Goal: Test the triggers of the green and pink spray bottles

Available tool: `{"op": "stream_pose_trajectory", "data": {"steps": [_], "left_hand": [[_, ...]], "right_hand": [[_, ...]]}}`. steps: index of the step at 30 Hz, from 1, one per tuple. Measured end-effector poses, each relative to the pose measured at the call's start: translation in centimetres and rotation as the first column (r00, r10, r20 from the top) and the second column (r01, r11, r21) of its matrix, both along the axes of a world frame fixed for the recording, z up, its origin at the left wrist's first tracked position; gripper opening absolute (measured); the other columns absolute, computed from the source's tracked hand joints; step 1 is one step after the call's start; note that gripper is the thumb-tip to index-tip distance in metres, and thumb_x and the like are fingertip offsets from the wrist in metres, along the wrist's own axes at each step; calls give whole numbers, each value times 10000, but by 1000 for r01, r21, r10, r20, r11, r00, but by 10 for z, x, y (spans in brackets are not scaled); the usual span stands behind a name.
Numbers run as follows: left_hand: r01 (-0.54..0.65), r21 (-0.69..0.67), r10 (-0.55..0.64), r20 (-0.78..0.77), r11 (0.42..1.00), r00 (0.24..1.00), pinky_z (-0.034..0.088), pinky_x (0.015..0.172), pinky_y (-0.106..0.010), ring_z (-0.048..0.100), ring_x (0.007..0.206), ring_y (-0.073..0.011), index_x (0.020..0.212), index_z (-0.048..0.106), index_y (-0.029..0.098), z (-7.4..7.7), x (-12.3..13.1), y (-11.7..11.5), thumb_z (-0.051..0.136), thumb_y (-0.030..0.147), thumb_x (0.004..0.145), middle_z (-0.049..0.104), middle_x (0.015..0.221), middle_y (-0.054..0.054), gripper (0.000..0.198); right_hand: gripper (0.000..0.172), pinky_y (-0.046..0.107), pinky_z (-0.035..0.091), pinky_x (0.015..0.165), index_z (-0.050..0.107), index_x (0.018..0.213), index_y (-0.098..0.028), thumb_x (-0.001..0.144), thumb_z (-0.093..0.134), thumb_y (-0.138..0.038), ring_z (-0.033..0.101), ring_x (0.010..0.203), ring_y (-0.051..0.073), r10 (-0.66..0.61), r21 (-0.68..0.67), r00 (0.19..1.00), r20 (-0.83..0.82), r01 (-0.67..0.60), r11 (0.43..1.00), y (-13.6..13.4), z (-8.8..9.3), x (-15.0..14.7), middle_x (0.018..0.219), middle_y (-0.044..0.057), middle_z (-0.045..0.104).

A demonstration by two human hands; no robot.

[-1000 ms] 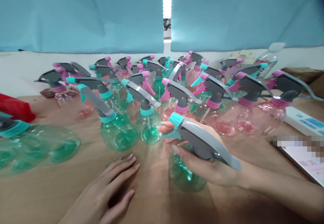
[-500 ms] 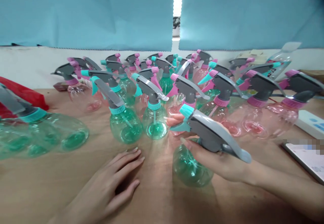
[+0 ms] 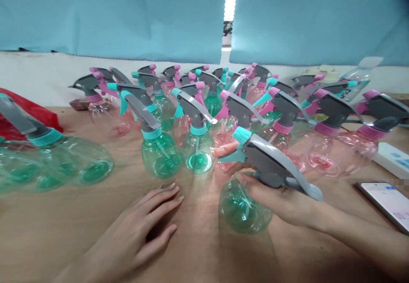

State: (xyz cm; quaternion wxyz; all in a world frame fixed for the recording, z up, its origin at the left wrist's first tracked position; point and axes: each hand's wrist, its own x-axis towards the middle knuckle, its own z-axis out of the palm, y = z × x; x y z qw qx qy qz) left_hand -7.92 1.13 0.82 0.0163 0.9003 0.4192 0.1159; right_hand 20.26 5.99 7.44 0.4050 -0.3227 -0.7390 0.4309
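A green spray bottle point(image 3: 246, 206) with a grey trigger head and turquoise nozzle is in my right hand point(image 3: 281, 200). My thumb and fingers wrap round its neck below the head, and the nozzle points to the left. The neck itself is hidden by the hand. On the wooden table point(image 3: 198, 236), my left hand point(image 3: 143, 223) lies with its fingers loosely stretched, holding nothing. Just beyond its fingertips stand two green spray bottles with turquoise collars, one darker point(image 3: 161, 157) and one paler point(image 3: 197, 151).
Several pink spray bottles point(image 3: 326, 151) crowd the back and right. More green ones point(image 3: 79, 163) stand at the left, by a red plastic sheet point(image 3: 35, 110). At the right are a phone point(image 3: 385, 204), a white power strip point(image 3: 393, 157) and a clear bottle point(image 3: 359, 76). Blue cloth point(image 3: 111, 18) hangs behind.
The view has shifted slightly, moving the scene a little to the right. My right hand still grips the green spray bottle, and my left hand stays resting on the table.
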Motion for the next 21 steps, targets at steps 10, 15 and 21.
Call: {"op": "stream_pose_trajectory", "data": {"steps": [10,15,21], "left_hand": [[4,5,-4,-14,1000,1000,502,945,-446,523,1224,-294,1357,484,236,-2,0,2,533,326,920,527,1378,-68,450],[-1,-8,1,-3,1000,1000,487,964,-451,530,1218,-290,1354,486,232,-2,1,1,532,325,917,533,1372,-65,449],[-18,-14,19,9,1000,1000,483,971,-429,542,1207,-283,1338,512,243,0,0,0,539,333,912,553,1353,-53,436]], "right_hand": [[443,248,445,493,543,1122,-250,737,428,-62,443,482,85,1,0,1000,-23,-1,1000,2,-1,-1,730,-25,523],[353,225,417,436,553,982,-211,689,444,-48,480,480,74,-43,35,999,5,43,998,2,0,1,854,12,618],[251,183,296,357,486,757,-218,613,440,-17,335,408,41,-84,120,996,29,79,990,1,8,4,597,-71,455]]}}
